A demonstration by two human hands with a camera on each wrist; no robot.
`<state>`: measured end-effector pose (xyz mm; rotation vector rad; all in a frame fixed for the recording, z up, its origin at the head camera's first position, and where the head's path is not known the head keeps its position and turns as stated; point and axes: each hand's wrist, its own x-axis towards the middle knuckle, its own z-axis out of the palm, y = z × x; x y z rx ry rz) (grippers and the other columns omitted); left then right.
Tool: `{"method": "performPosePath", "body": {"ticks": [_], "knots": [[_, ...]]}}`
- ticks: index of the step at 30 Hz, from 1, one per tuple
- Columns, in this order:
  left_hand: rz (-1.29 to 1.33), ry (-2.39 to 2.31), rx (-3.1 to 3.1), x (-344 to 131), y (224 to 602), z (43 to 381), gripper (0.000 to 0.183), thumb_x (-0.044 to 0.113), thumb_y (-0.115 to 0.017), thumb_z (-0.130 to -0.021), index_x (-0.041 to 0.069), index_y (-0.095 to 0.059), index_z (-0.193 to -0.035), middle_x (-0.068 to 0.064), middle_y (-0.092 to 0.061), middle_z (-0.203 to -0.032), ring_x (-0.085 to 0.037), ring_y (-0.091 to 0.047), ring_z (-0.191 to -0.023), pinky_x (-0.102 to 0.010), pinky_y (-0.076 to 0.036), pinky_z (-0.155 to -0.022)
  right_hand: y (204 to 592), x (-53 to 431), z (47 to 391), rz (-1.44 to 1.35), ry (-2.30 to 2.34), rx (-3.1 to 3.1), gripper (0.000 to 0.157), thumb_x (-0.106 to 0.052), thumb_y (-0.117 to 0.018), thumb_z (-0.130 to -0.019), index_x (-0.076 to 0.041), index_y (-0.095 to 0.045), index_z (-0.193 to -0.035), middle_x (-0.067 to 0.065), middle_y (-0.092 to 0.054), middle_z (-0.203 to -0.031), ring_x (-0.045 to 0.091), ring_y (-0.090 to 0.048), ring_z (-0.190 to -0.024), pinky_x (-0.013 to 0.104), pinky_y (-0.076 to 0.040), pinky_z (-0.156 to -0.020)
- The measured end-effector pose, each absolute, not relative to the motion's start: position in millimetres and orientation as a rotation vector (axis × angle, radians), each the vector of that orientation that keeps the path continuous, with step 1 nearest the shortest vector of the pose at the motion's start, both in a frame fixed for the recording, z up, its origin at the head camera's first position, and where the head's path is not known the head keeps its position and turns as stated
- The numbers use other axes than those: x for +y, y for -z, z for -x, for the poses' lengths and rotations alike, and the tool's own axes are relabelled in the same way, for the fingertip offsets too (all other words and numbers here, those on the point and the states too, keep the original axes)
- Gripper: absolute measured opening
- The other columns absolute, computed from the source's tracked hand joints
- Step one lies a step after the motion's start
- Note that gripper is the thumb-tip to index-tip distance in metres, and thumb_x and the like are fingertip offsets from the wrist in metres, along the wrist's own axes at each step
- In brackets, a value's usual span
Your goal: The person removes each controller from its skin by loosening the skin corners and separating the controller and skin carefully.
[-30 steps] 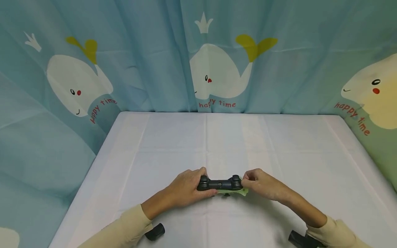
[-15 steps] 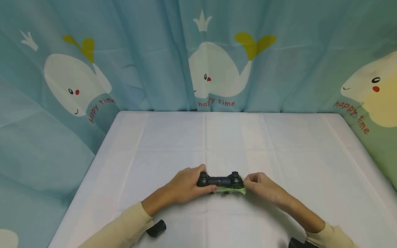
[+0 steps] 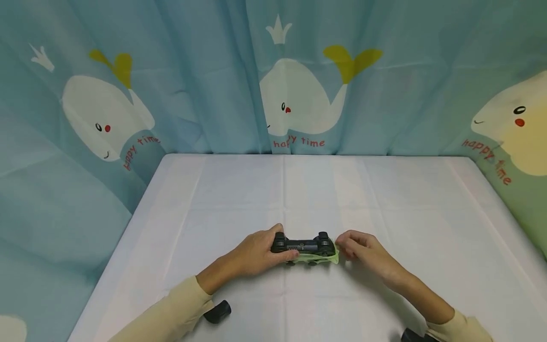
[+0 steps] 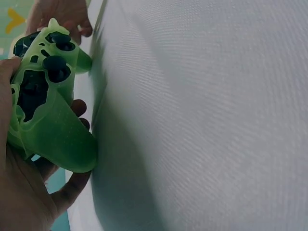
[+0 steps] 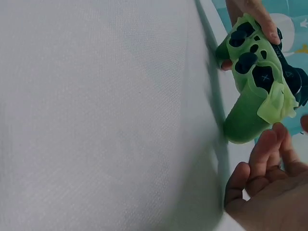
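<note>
A black game controller (image 3: 308,246) sits partly inside a light green silicone cover (image 3: 316,259). My left hand (image 3: 256,251) grips its left end, thumb along the near side, and holds it just above the white table. In the right wrist view, a flap (image 5: 275,103) of the cover bunches loosely at the controller's right shoulder, leaving the black top edge bare. My right hand (image 3: 369,256) is beside that end with loosely bent fingers, fingertips (image 5: 278,129) close to the flap. Whether they touch it is hard to tell. The left wrist view shows the cover over the left grip (image 4: 62,134).
White cloth with fold lines covers the table (image 3: 239,190). A blue curtain (image 3: 213,95) printed with whales hangs behind and to the left, turning green at the right. Black cylindrical pieces (image 3: 218,312) sit by each sleeve cuff.
The controller has risen slightly in the head view, showing more of the cover's near edge. My right hand's fingers, earlier bunched at the controller's right end, have loosened and spread.
</note>
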<state>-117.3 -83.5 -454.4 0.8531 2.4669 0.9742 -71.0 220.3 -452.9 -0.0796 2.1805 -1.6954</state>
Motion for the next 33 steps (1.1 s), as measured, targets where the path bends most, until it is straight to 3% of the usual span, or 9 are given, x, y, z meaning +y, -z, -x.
{"method": "performPosePath", "body": {"ticks": [4,9,14,22,28,33], "knots": [[-0.850,-0.961,2.473,-85.2,454.9,116.8,0.045,0.063,-0.060,-0.095,0.020,-0.048,-0.101,0.006,-0.054,-0.070,-0.007,-0.046,-0.056,-0.028,-0.040,-0.050,453.7,220.4,74.1,0.163,1.718,2.187,0.028,-0.023,-0.064,-0.103,-0.001,-0.071,-0.119,0.008,-0.070,-0.112,0.021,-0.064,-0.098,0.034,-0.052,-0.083],[-0.898,-0.975,2.480,-84.8,456.9,115.5,0.042,0.059,-0.063,-0.096,0.019,-0.049,-0.099,0.007,-0.054,-0.069,-0.007,-0.047,-0.056,-0.027,-0.040,-0.049,451.4,219.5,82.2,0.347,1.626,2.317,0.013,-0.012,-0.065,-0.100,-0.004,-0.075,-0.102,0.006,-0.071,-0.097,0.017,-0.064,-0.089,0.032,-0.052,-0.079],[-0.906,-0.998,2.478,-83.6,458.0,114.5,0.042,0.059,-0.063,-0.095,0.020,-0.050,-0.098,0.008,-0.055,-0.068,-0.007,-0.048,-0.056,-0.027,-0.040,-0.049,444.9,216.8,88.9,0.427,1.443,2.410,0.008,-0.006,-0.060,-0.096,-0.006,-0.067,-0.092,0.001,-0.062,-0.082,0.014,-0.056,-0.075,0.027,-0.046,-0.065],[-0.863,-1.014,2.454,-83.1,457.4,115.0,0.044,0.062,-0.062,-0.095,0.020,-0.049,-0.100,0.007,-0.056,-0.070,-0.007,-0.049,-0.056,-0.028,-0.041,-0.049,448.5,214.1,95.0,0.192,1.529,2.242,0.017,-0.013,-0.058,-0.101,0.000,-0.065,-0.093,0.000,-0.055,-0.077,0.013,-0.051,-0.075,0.027,-0.046,-0.069],[-0.879,-0.998,2.458,-83.4,458.3,114.0,0.043,0.060,-0.063,-0.095,0.019,-0.049,-0.100,0.008,-0.056,-0.069,-0.007,-0.049,-0.055,-0.027,-0.042,-0.049,455.1,210.4,90.5,0.006,1.541,2.250,0.017,-0.013,-0.057,-0.099,0.000,-0.067,-0.092,-0.002,-0.047,-0.069,0.012,-0.044,-0.068,0.026,-0.039,-0.064],[-0.836,-1.028,2.434,-83.5,458.3,116.3,0.046,0.062,-0.061,-0.095,0.018,-0.048,-0.102,0.007,-0.056,-0.070,-0.008,-0.048,-0.055,-0.028,-0.041,-0.050,454.6,204.6,89.9,-0.080,1.486,2.391,0.015,-0.012,-0.058,-0.093,-0.002,-0.068,-0.087,-0.001,-0.052,-0.072,0.015,-0.046,-0.071,0.028,-0.039,-0.064]]}}
